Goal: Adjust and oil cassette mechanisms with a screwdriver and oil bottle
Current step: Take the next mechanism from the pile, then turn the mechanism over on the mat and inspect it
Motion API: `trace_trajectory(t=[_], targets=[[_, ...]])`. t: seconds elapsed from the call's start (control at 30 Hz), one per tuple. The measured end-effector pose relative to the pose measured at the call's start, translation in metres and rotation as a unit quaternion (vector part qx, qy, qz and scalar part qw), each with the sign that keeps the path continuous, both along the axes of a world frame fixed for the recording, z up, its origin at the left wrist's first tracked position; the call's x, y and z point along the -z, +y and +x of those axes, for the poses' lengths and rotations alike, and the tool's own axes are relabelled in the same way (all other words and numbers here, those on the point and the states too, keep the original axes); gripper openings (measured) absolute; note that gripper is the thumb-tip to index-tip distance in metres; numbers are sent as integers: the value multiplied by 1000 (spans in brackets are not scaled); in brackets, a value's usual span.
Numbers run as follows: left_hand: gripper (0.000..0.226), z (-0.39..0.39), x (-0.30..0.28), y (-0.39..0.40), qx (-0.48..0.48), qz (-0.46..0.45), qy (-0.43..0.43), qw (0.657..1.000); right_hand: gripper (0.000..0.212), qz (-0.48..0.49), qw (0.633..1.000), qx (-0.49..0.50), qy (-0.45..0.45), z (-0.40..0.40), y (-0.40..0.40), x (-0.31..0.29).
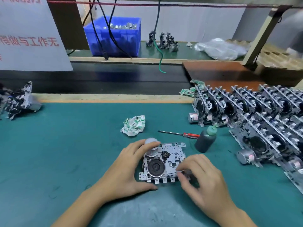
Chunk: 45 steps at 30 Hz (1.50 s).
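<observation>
One cassette mechanism lies flat on the green bench, near the middle of its front edge, flywheel side up. The left hand steadies it, fingers curled over the motor at its far left corner and thumb braced along its near edge. The right hand pinches a small part at the near right corner, fingertips closed on it. Neither tool is in use: the red-handled screwdriver lies on the bench just beyond the mechanism, its handle end touching or just beside the dark oil bottle, which stands upright with its green cap on. To do this step well, the left hand should probably keep the plate pressed flat so it cannot skate while the right works the part. The bottle stands close to the right wrist, so a careless reach for the screwdriver could tip it. Rows of mechanisms stand along the right edge.
</observation>
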<state>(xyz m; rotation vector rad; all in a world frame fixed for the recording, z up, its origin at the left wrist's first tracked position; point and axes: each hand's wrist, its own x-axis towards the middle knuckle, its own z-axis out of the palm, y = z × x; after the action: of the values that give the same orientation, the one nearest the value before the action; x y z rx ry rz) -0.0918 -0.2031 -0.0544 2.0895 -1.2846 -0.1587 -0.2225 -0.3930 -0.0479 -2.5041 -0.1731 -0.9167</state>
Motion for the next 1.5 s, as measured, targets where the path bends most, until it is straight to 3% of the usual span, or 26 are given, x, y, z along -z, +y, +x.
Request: trace_trajectory(t=[0.23, 0.5, 0.63, 0.93, 1.0, 1.07, 1.13, 1.2, 1.37, 1.5], targets=[[102, -4, -5, 0, -2, -7, 33, 999, 17, 123, 991, 52, 12, 4, -3, 1], [96, -10, -6, -8, -45, 10, -16, 999, 15, 157, 983, 80, 55, 6, -6, 0], [106, -5, -5, -5, -21, 4, 18, 1000, 17, 179, 978, 83, 73, 5, -7, -1], [107, -1, -3, -2, 6, -19, 70, 997, 11, 240, 964, 100, 53, 2, -12, -8], [112, -1, -3, -2, 11, -14, 75, 997, 25, 199, 973, 60, 95, 0, -13, -12], [114, -1, -3, -2, 12, -15, 74, 997, 60, 123, 975, 0, 184, 0, -15, -20], [108, -2, -4, -3, 13, -18, 63, 998, 101, 27, 951, -40, 306, 5, -18, -27], [102, -3, -5, -4, 11, -22, 57, 998, 120, -83, 923, -46, 372, 14, -19, -31], [99, -3, -5, -3, 17, -37, 62, 997, 120, -218, 905, -28, 363, 37, -14, -40], [112, -6, -2, -3, -18, -59, 75, 995, 98, -217, 912, -26, 348, 45, -12, -46]])
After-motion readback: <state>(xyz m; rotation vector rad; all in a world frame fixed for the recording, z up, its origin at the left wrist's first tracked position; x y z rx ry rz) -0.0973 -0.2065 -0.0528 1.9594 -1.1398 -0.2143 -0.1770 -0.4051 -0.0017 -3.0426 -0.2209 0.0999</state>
